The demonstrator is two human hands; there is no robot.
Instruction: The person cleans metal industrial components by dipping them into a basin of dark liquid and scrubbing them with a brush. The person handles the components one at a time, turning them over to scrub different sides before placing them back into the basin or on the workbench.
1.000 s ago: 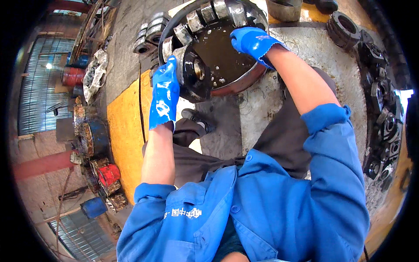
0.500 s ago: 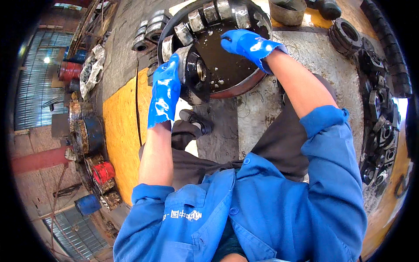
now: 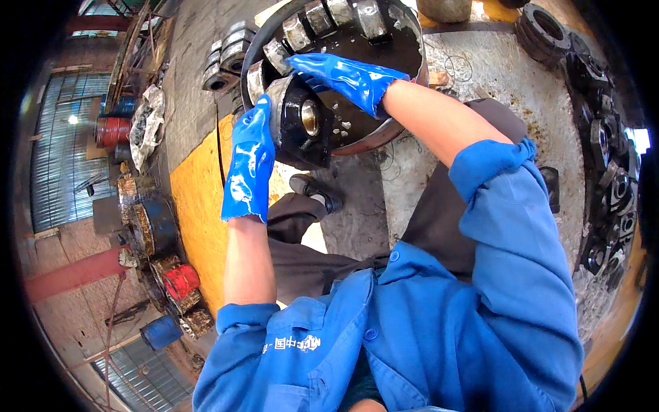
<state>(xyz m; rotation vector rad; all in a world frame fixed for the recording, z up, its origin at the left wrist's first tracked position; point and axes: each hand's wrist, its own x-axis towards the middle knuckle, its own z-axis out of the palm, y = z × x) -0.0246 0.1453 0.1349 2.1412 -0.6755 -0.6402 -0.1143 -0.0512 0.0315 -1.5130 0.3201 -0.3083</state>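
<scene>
Blue-gloved pair of hands at work in the upper middle of the frame, over a big round tub (image 3: 364,143) with dark liquid (image 3: 364,49) in it, pale flecks at the surface. Dark metal part (image 3: 294,127), glossy and wet-looking, sits tilted at the tub's lower left edge, its round bore (image 3: 311,118) facing right. Left hand (image 3: 250,154) holds the part by its left side, thumb or finger laid along the rim; remaining fingers hidden behind it. Right hand (image 3: 353,79) stretched out flat across the tub, fingers long and together, pointing left just above the part's top; whether they touch it, cannot tell. Metal blocks (image 3: 296,32) line the tub's inner wall along the upper left, standing side by side. More blocks (image 3: 237,51) stacked outside, just left of the tub. Upper right of frame: thick dark rings (image 3: 542,31); below them, down the right edge, a crowded heap of black metal pieces (image 3: 607,178). Far left: red drum (image 3: 113,132) beside a crumpled pale sack (image 3: 147,127). Yellow floor patch (image 3: 195,206) left of centre; one dark shoe (image 3: 317,193) below the tub.
</scene>
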